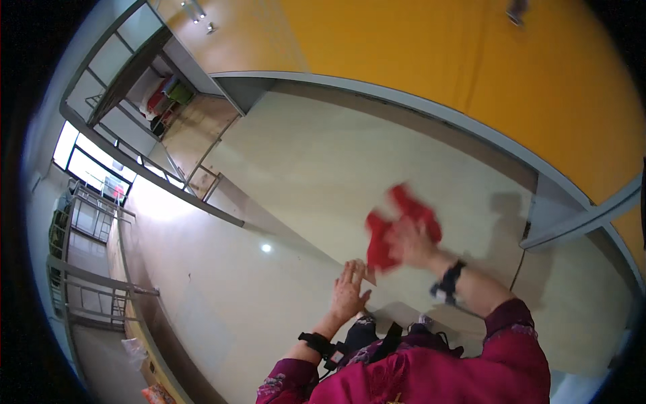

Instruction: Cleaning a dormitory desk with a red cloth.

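Note:
A crumpled red cloth (378, 237) is in my right hand (411, 242), above the pale floor. Both the cloth and that hand are blurred, and the grip of the fingers is partly unclear. Just left of the cloth is my left hand (348, 295), its fingers extended and the thumb apart, with nothing seen in it. Dark straps with small devices go round both wrists. Past my hands stands a cabinet with a large yellow-orange door (393, 45) and a grey frame (404, 88).
A metal bunk-bed frame (151, 169) with bare boards (194, 131) stands at upper left. Further bunk frames (101, 283) line the left wall, near a bright window (96, 159). A grey cabinet rail (570, 230) juts in at right. Glossy cream floor (227, 303) lies between.

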A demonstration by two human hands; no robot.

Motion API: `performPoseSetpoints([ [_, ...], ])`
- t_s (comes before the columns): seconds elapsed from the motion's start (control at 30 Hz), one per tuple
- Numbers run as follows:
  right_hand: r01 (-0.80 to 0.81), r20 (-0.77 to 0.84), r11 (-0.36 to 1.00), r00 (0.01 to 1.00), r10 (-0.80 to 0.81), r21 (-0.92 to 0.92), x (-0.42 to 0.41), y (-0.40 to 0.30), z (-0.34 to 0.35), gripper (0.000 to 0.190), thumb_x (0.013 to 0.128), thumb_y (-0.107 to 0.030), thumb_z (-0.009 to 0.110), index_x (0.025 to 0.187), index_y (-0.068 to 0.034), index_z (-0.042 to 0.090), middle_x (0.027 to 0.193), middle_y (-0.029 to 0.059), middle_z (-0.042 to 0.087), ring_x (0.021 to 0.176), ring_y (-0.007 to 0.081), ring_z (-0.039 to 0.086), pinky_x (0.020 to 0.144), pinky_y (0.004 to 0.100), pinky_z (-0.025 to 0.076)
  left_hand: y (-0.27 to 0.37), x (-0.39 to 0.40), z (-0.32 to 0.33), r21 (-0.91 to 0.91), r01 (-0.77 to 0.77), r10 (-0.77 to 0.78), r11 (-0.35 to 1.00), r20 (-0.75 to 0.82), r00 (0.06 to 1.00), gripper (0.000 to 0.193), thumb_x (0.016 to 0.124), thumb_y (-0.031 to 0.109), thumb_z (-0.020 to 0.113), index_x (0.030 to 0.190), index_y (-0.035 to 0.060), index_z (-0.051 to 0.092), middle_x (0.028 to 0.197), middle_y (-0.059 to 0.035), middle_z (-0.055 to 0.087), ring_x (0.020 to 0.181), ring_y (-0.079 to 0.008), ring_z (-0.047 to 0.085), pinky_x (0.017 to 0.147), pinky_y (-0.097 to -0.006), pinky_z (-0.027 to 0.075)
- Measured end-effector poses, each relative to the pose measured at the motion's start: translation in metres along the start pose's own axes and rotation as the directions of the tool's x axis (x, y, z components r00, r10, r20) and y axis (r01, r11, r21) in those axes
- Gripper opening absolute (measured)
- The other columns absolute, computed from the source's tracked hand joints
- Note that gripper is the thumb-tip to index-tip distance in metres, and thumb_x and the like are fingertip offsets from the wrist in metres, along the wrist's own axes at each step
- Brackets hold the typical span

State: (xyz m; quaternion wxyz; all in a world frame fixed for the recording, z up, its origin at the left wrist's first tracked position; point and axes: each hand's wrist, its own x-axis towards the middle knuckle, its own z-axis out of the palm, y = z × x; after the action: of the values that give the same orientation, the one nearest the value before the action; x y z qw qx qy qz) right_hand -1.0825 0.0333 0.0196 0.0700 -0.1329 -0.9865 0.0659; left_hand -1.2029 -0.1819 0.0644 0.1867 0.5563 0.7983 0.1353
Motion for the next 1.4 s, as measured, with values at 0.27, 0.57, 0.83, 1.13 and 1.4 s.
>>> performPoseSetpoints([
  [0.27,-0.405,0.048,0.913,0.912,0.408,-0.058,-0.060,0.010,-0.011,0.044,0.077,-0.039,0.053,0.115,-0.016,0.052,0.124,0.0135,0.041,0.122,0.0352,0.028,0.094,0.0609,0.024,-0.122,-0.012,-0.046,-0.077,0.144,-0.146,0.987,-0.022,0.989,0.060,0.075,0.026,0.062,0.127,0.0072,0.038,0.134,-0.0209,0.030,0.121,-0.0372,0.033,0.095,-0.0473,0.032],
  [0.57,-0.988,-0.075,0.105,0.113,0.991,-0.110,0.110,0.128,-0.037,0.055,0.088,-0.048,0.031,0.134,-0.017,0.029,0.139,0.0114,0.024,0.127,0.0327,0.022,0.097,0.0554,0.021,-0.237,-0.100,-0.041,-0.168,0.428,-0.413,0.888,0.118,0.903,0.055,0.075,0.028,0.063,0.121,0.0039,0.043,0.126,-0.0247,0.039,0.113,-0.0382,0.042,0.094,-0.0416,0.037],
  [0.83,-0.909,0.025,0.417,0.417,0.909,-0.013,0.330,0.105,-0.006,0.058,0.087,-0.051,0.032,0.135,-0.017,0.028,0.141,0.0116,0.021,0.128,0.0317,0.021,0.099,0.0564,0.018,-0.343,-0.165,-0.007,-0.244,0.401,-0.430,0.883,-0.081,0.899,0.045,0.075,0.024,0.066,0.112,0.0038,0.051,0.116,-0.0249,0.047,0.101,-0.0401,0.050,0.084,-0.0421,0.044],
  [1.13,-0.311,0.018,0.949,0.951,0.310,0.061,0.554,-0.049,0.054,0.053,0.083,-0.049,0.042,0.124,-0.015,0.042,0.127,0.0127,0.041,0.119,0.0334,0.033,0.088,0.0595,0.028,-0.366,0.002,-0.153,-0.223,0.435,-0.422,0.872,0.109,0.900,0.048,0.078,0.027,0.062,0.117,0.0027,0.048,0.121,-0.0227,0.044,0.111,-0.0371,0.044,0.091,-0.0412,0.040],
  [1.4,0.495,-0.126,0.851,0.868,-0.479,0.173,0.413,-0.094,0.060,0.035,0.076,-0.042,0.056,0.105,-0.022,0.059,0.121,0.0040,0.045,0.117,0.0262,0.035,0.093,0.0507,0.029,-0.431,0.050,-0.163,-0.184,0.372,-0.308,0.910,0.302,0.902,0.051,0.079,0.035,0.057,0.120,0.0060,0.046,0.124,-0.0219,0.043,0.113,-0.0359,0.044,0.093,-0.0409,0.039],
])
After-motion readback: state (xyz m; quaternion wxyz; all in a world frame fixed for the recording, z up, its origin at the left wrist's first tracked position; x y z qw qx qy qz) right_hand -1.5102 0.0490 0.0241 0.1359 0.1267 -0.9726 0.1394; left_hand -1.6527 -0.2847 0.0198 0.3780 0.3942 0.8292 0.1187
